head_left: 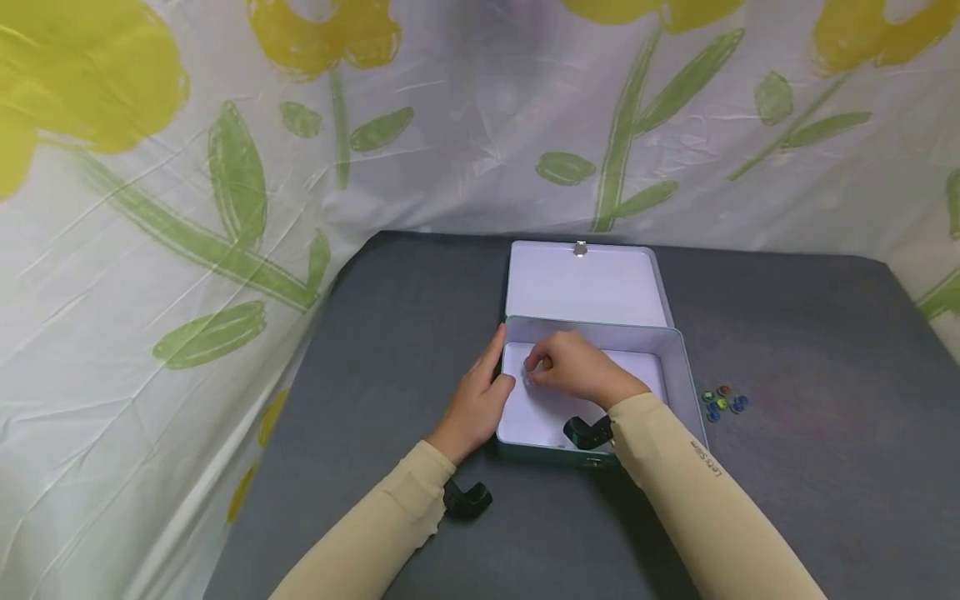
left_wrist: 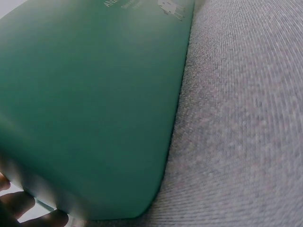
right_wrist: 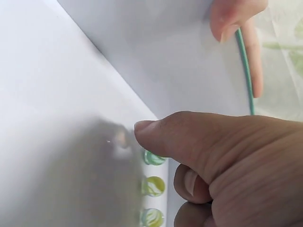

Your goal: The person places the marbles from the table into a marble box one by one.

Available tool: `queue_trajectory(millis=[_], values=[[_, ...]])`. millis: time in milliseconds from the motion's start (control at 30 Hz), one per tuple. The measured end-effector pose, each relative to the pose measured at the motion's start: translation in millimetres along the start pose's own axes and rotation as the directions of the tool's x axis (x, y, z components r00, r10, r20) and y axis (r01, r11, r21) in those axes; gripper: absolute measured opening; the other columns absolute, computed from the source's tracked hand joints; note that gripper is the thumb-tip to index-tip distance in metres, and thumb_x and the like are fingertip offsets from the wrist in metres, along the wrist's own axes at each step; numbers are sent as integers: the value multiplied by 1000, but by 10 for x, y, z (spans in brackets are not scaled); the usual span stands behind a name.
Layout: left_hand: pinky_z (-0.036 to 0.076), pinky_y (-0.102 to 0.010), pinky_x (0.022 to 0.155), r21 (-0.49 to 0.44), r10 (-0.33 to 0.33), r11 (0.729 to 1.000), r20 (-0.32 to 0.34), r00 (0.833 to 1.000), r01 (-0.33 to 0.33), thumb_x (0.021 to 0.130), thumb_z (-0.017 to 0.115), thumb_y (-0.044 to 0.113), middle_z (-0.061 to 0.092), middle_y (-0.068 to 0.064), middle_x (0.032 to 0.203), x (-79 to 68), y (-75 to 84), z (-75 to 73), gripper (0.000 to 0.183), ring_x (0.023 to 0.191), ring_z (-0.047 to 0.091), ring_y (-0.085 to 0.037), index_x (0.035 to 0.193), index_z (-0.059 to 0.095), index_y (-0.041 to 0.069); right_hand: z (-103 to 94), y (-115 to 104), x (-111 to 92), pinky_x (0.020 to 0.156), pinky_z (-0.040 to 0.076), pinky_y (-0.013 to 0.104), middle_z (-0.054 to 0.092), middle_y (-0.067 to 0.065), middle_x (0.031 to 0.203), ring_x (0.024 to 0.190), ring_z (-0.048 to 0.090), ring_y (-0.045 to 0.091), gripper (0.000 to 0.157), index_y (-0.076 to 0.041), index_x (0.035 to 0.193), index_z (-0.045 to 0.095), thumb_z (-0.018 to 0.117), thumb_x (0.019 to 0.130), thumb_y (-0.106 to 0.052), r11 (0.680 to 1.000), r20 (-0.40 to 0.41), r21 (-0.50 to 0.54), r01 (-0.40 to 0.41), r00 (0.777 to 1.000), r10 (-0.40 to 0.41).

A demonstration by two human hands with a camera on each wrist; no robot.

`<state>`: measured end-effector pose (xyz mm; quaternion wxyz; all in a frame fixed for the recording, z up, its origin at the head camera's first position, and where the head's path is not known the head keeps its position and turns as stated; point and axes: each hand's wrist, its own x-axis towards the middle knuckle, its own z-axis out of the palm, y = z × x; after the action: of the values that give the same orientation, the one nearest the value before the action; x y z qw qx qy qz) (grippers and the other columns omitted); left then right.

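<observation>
A tin box (head_left: 600, 452), green outside and white inside, lies with its lid (head_left: 581, 283) folded back. My left hand (head_left: 474, 404) grips its left wall, thumb (right_wrist: 227, 23) inside the rim and fingers (left_wrist: 35, 217) outside. Over the box floor, my right hand (head_left: 573, 367) is bent into a pinch, its tips on a small marble that is mostly hidden. Close to that thumb (right_wrist: 161, 135) is a round bright spot in the shadow. A green marble (right_wrist: 155, 157) lies just below the thumb, in line with a yellow marble (right_wrist: 154, 186) and a pale yellow-green marble (right_wrist: 152, 217) along the wall.
Several loose coloured marbles (head_left: 722, 403) lie on the dark grey cloth right of the box. A metal clasp (head_left: 581, 247) sits on the lid's far edge. White flowered sheeting (head_left: 480, 150) hangs behind the table and at the left.
</observation>
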<state>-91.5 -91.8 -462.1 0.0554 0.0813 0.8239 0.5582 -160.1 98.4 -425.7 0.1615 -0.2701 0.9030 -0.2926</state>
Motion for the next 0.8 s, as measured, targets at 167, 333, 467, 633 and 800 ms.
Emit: queue_trajectory(millis=[167,333,467,633,800], values=[[28,-47,125,14,2,1000,13,1000,-2,106,42,17,22,18,171,18,4,10,70,157,23,-9,169,19,35,23,36,1,62,44,27,70,-1,77,64,50,11,11,-2,98,82,77,87,-3,1000,19,-9,-12,1000,13],[29,-48,124,12,2,1000,13,1000,-2,106,42,17,22,15,172,14,-24,21,70,157,24,-10,169,18,37,44,47,7,62,46,28,71,-1,77,65,53,11,10,-5,96,82,78,88,-3,999,42,-17,-32,999,33],[28,-48,124,-1,15,1000,14,1000,-15,106,42,18,21,15,172,14,-48,20,70,157,23,-11,168,17,38,49,38,18,64,48,29,72,-1,79,66,55,11,9,-6,96,82,78,88,-4,999,42,-30,-33,999,34],[28,-48,125,-5,20,1000,9,1000,-20,106,42,17,20,15,172,12,-52,9,70,158,22,-10,169,17,37,38,23,31,67,51,30,76,1,85,70,58,12,10,-6,96,83,79,88,-4,999,47,-35,-25,999,27],[29,-47,124,10,1,1000,-2,1000,-1,105,42,17,21,16,172,6,-32,-7,71,157,24,-9,168,18,38,23,10,47,66,50,30,75,1,82,68,57,12,12,-6,98,82,79,87,-5,999,51,-32,-27,998,29]])
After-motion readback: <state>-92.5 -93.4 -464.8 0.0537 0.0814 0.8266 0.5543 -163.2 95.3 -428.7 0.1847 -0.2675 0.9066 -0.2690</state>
